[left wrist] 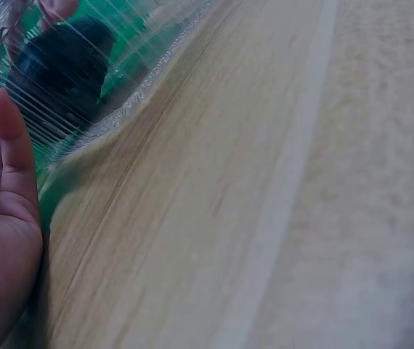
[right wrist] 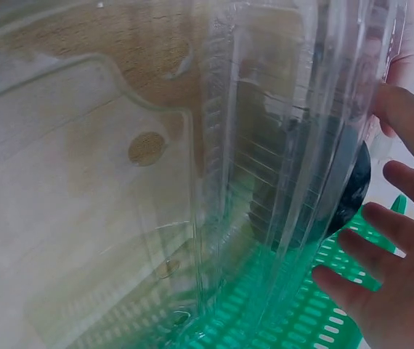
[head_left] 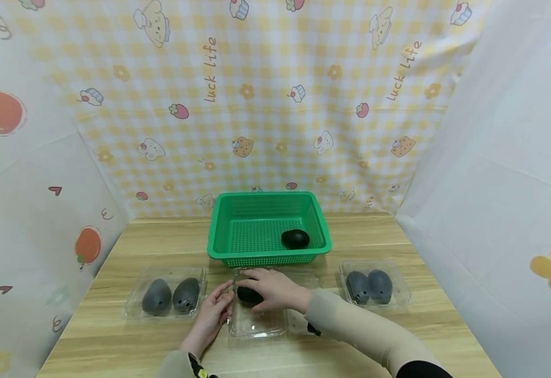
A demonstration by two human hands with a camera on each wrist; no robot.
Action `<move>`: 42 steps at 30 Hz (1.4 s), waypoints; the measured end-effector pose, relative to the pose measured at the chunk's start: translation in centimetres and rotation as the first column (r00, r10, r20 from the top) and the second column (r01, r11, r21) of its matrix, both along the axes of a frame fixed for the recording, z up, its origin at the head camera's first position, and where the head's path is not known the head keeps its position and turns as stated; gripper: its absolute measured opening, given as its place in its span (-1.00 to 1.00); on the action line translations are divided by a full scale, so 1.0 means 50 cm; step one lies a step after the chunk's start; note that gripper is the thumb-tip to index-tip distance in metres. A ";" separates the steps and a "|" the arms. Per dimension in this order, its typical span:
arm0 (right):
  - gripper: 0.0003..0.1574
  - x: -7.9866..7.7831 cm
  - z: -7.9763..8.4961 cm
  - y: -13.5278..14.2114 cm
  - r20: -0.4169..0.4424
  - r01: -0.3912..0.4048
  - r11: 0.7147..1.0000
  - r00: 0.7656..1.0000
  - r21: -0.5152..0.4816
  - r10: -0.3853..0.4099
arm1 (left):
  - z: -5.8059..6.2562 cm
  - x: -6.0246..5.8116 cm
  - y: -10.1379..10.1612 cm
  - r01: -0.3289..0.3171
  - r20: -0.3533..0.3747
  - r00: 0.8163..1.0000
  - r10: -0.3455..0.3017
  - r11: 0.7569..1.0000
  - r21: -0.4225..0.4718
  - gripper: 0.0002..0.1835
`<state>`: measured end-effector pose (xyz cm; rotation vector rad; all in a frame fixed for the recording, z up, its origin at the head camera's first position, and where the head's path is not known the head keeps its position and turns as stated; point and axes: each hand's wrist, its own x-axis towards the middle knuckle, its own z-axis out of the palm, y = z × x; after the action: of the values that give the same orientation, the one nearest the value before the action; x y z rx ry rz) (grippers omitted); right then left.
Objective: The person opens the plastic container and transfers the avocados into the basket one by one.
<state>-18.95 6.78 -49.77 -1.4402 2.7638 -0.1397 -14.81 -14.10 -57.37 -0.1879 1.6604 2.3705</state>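
Note:
A clear plastic clamshell box (head_left: 256, 326) lies unfolded in the middle of the table, its other half (head_left: 299, 321) to the right. One dark avocado (head_left: 248, 297) sits at the back of the left half. My left hand (head_left: 213, 315) rests its fingertips against the box's left wall; in the left wrist view the fingers (left wrist: 11, 138) stand upright along the plastic. Over the avocado is my right hand (head_left: 273, 290), partly covering it from above. The right wrist view shows its fingers (right wrist: 388, 247) spread and loosely extended beside the avocado (right wrist: 352, 189).
Behind the clamshell stands a green basket (head_left: 221, 226) with one dark avocado (head_left: 296, 239) in it. Closed clear boxes, each holding two avocados, lie at left (head_left: 134, 302) and right (head_left: 400, 291). A patterned cloth (head_left: 275, 121) hangs behind the table.

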 end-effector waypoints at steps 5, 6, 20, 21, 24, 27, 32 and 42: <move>-0.09 -0.001 -0.002 -0.007 0.026 0.015 0.999 1.000 0.029 -0.016 | 0.001 0.001 -0.002 -0.004 -0.004 1.000 0.004 1.000 0.004 -0.45; -0.09 -0.001 -0.003 -0.008 0.026 0.015 0.999 1.000 0.036 -0.016 | 0.001 0.001 -0.003 -0.003 -0.005 1.000 0.003 1.000 0.006 -0.45; -0.09 -0.007 -0.020 -0.014 -0.008 0.009 0.999 1.000 0.054 -0.009 | -0.003 0.001 -0.001 0.001 -0.008 1.000 -0.001 1.000 0.025 -0.43; -0.09 -0.008 -0.021 -0.013 -0.006 0.007 0.999 1.000 0.049 -0.007 | -0.004 0.001 -0.001 0.000 -0.009 1.000 0.000 1.000 0.025 -0.43; -0.08 -0.009 -0.024 -0.012 0.004 0.006 0.999 1.000 0.037 -0.007 | -0.004 0.000 -0.001 -0.002 -0.009 1.000 0.003 1.000 0.024 -0.43; -0.07 -0.011 -0.027 -0.012 0.015 0.010 1.000 1.000 0.028 -0.011 | -0.004 -0.001 -0.001 -0.004 -0.012 1.000 0.005 1.000 0.021 -0.43; -0.08 -0.011 -0.032 -0.013 0.046 0.023 0.999 0.999 0.023 -0.024 | -0.004 -0.001 0.000 -0.002 -0.015 1.000 0.002 1.000 0.015 -0.43; -0.11 -0.012 -0.035 -0.013 0.076 0.040 0.999 0.996 0.010 -0.040 | -0.004 -0.001 0.000 0.004 -0.025 1.000 -0.004 1.000 0.010 -0.43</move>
<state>-19.55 6.13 -51.52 -1.3489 2.7299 -0.1791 -14.86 -14.12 -57.55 -0.1538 1.6578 2.3874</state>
